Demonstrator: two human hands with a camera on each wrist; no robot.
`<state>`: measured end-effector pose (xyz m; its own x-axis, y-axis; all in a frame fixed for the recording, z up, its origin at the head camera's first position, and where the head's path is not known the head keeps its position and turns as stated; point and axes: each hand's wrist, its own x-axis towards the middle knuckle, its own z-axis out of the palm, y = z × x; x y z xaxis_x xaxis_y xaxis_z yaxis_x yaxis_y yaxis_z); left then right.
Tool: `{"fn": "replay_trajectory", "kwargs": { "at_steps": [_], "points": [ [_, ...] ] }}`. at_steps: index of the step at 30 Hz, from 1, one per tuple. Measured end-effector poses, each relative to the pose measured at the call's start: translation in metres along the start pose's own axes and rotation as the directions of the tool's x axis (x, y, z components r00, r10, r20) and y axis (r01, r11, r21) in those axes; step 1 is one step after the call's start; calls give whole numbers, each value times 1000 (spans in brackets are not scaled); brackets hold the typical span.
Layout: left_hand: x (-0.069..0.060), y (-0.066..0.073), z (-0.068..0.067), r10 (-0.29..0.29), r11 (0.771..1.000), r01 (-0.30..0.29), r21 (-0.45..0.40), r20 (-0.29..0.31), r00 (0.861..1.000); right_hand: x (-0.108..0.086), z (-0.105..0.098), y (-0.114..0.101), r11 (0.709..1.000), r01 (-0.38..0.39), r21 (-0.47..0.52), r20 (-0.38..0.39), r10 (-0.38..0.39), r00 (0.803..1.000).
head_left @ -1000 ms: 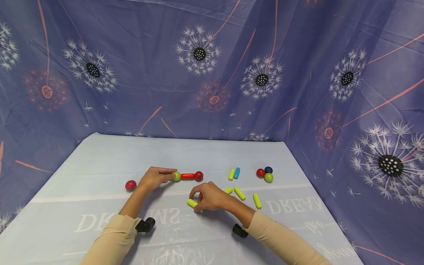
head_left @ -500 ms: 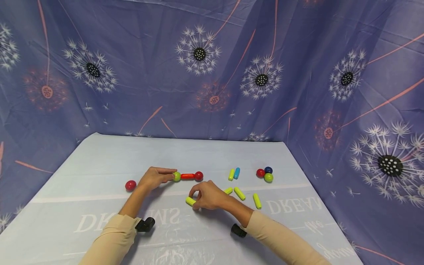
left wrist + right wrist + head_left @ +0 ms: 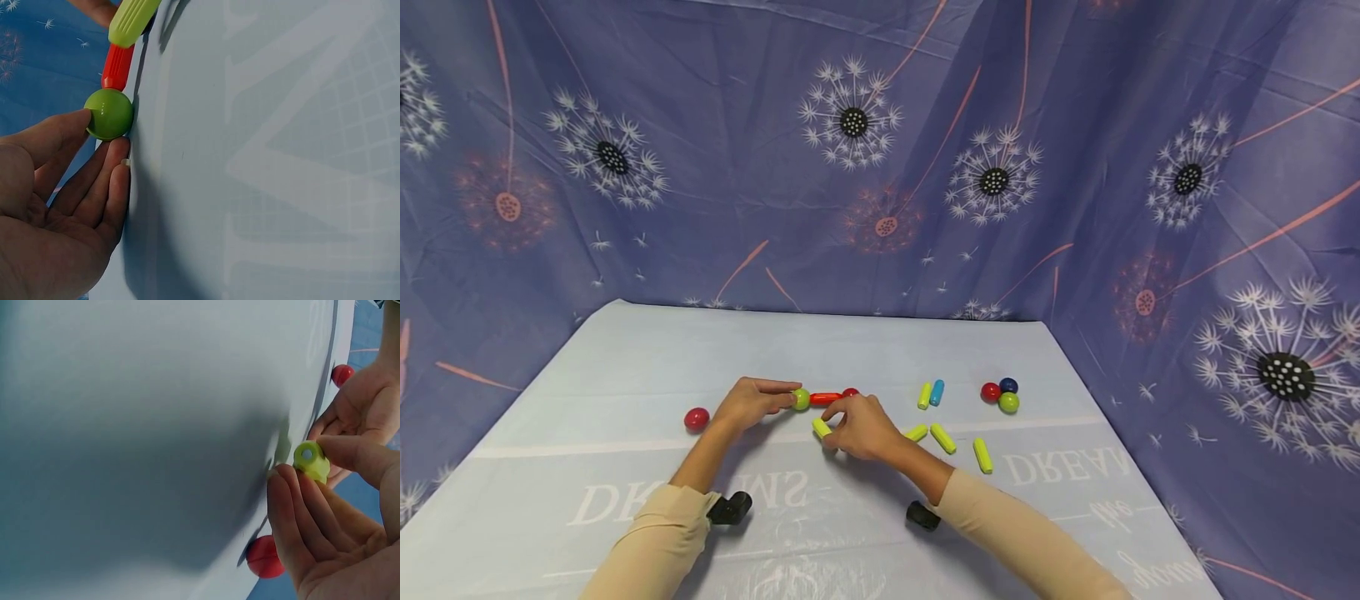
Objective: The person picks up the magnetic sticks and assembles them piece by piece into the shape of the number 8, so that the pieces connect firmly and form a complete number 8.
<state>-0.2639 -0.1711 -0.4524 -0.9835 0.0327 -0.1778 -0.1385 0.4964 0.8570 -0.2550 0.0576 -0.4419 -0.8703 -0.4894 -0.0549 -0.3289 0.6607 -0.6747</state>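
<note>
My left hand (image 3: 752, 405) pinches a green ball (image 3: 110, 114) between thumb and fingers. A red stick (image 3: 826, 399) joins that ball to a red ball (image 3: 265, 557), which my right hand partly covers in the head view. Between thumb and fingertips my right hand (image 3: 863, 428) holds a yellow-green stick (image 3: 822, 428), just in front of the red stick. In the right wrist view the stick's end (image 3: 307, 454) faces the camera.
A loose red ball (image 3: 697, 419) lies left of my left hand. On the right are several yellow-green sticks (image 3: 982, 455), a blue stick (image 3: 937, 392), and a cluster of red (image 3: 990, 392), dark blue (image 3: 1009, 385) and green (image 3: 1009, 402) balls. A patterned curtain hangs behind.
My right hand has moved up and left with the yellow-green stick, toward the red stick, and now partly covers the red ball. The left hand has stayed in place.
</note>
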Motion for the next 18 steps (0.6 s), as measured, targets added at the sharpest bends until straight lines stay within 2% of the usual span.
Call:
{"fn": "replay_trajectory", "kwargs": {
  "at_steps": [9, 18],
  "points": [
    [-1, -1, 1, 0, 999, 0, -46, 5, 1000, 12, 11, -5, 1000, -6, 1, -98, 6, 995],
    [-1, -2, 0, 36, 997, -36, -61, 4, 999, 18, 20, -6, 1000, 18, 19, -151, -15, 988]
  ]
}}
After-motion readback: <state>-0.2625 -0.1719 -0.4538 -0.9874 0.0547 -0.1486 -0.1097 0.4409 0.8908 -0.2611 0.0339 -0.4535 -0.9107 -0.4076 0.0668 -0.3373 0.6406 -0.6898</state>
